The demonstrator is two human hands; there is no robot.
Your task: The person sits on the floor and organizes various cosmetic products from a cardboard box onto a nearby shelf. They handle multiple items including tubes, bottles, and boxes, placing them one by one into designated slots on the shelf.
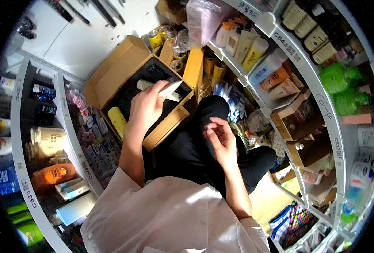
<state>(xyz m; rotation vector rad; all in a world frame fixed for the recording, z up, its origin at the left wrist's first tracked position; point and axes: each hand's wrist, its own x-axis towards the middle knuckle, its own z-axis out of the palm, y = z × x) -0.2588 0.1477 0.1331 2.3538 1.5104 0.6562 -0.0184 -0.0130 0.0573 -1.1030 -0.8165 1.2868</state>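
My left hand [149, 104] is over an open cardboard box [111, 68] and grips a white tube [171, 88], its flat end pointing up to the right. Inside the box, on a dark lining, lie another pale tube or bottle [144, 84] and, at the near left corner, a yellow bottle [117, 119]. My right hand [221, 139] hangs above my dark trousers with its fingers loosely curled, and nothing shows in it. A narrower cardboard box [168, 126] lies along the near side of the open box.
Shelves of bottles curve along both sides, with a shelf edge [25, 177] at left and another [324, 110] at right. Beyond the box stand yellow-labelled jars [155, 39] and an upright carton [193, 68]. Plastic-wrapped goods [229, 98] lie beside my knee.
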